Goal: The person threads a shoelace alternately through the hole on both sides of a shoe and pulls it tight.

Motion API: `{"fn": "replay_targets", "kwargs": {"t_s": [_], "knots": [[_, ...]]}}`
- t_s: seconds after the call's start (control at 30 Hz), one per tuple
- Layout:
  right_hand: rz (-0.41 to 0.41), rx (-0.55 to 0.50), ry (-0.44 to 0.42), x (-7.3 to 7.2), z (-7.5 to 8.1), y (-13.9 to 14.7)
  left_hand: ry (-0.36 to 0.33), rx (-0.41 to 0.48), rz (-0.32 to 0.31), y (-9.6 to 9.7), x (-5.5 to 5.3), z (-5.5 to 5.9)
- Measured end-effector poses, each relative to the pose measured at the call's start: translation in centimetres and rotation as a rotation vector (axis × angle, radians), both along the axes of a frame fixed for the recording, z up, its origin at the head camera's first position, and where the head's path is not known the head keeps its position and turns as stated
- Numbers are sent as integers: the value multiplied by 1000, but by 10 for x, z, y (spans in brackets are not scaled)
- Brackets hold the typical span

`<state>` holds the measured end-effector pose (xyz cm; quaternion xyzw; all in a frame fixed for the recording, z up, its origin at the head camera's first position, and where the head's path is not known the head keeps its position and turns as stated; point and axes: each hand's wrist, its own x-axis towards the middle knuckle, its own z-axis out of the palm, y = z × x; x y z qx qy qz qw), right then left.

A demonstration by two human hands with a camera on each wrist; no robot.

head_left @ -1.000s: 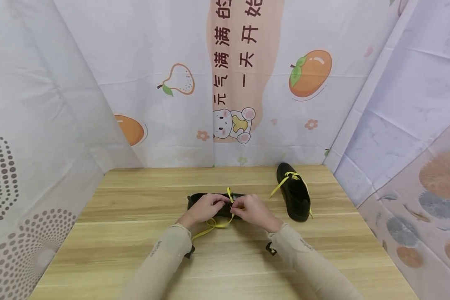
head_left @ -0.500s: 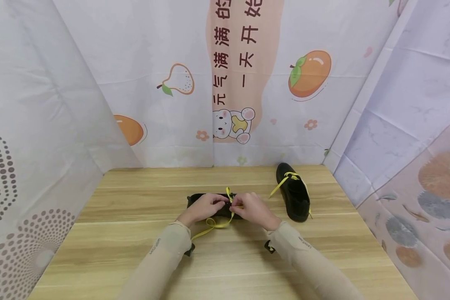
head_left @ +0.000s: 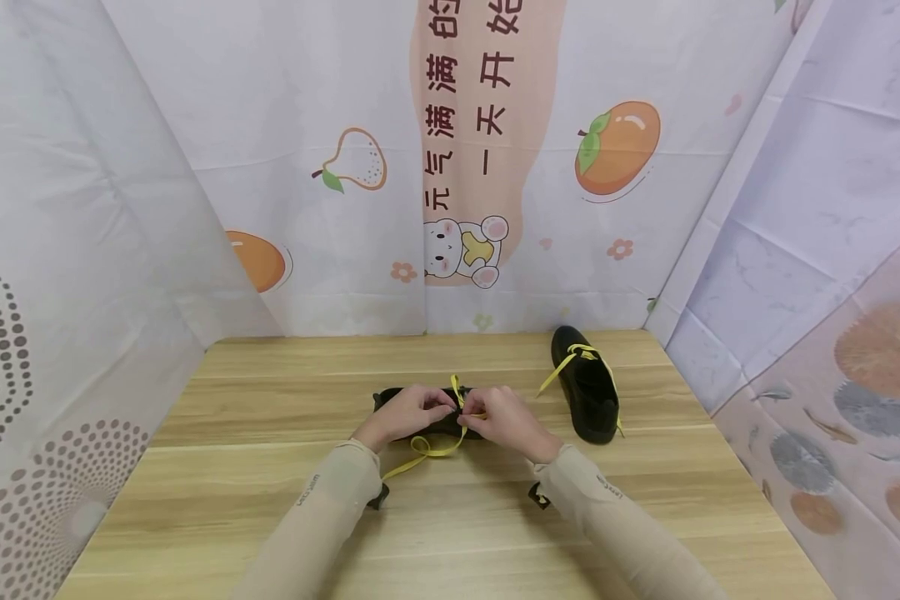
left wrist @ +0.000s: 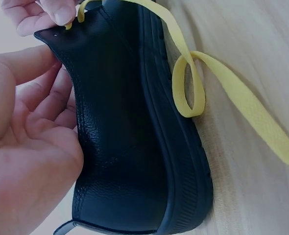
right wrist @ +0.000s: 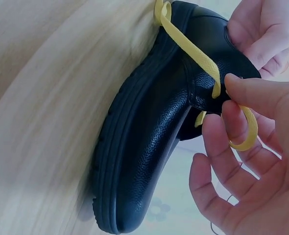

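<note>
A black leather shoe lies across the table in front of me, its toe to the right. My left hand holds the shoe's opening by the eyelet flap, thumb near the flap's edge and fingers inside the collar. A yellow shoelace passes through the eyelets. With thumb and forefinger, my right hand pinches this lace close to an eyelet; a small bend of it hangs among the fingers in the right wrist view. The lace's loose length curls beside the sole and trails left. Both hands partly cover the shoe in the head view.
A second black shoe with a yellow lace stands at the back right of the wooden table. Small dark pieces show beside both wrists. Printed curtains close off the back and both sides.
My right hand has shifted very slightly left at the lace. The left hand keeps its hold, and the shoes stay where they were.
</note>
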<state>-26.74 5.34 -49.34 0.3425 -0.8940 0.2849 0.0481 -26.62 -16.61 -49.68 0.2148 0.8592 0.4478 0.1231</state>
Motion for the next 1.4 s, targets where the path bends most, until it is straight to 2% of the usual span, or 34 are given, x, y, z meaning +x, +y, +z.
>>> {"fn": "replay_targets", "kwargs": {"t_s": [0.17,0.3,0.4,0.5,0.57,0.63,0.73,0.87,1.07,1.2,1.4], "knots": [[5,-11,9,0,-1,0,27,6,-3,3,1,1],[27,-110,41,-4,-3,4,65,0,3,5,4,1],[-3,-168,85,-10,-5,9,101,-2,14,6,6,2],[-78,-120,93,-14,-6,15,135,-5,25,6,7,1],[-99,-56,62,-16,-6,18,146,-5,31,7,7,1],[-82,9,26,-17,-6,20,149,-7,36,7,7,1],[-10,46,-29,-17,-7,21,145,-10,43,8,6,0],[47,17,-88,-18,-7,20,121,0,48,8,6,0],[69,-57,-184,-21,-6,18,117,3,58,8,7,0],[79,-20,-172,-22,-3,20,137,-4,63,9,7,0],[67,51,-100,-23,-8,22,157,-10,77,10,7,-2]]}}
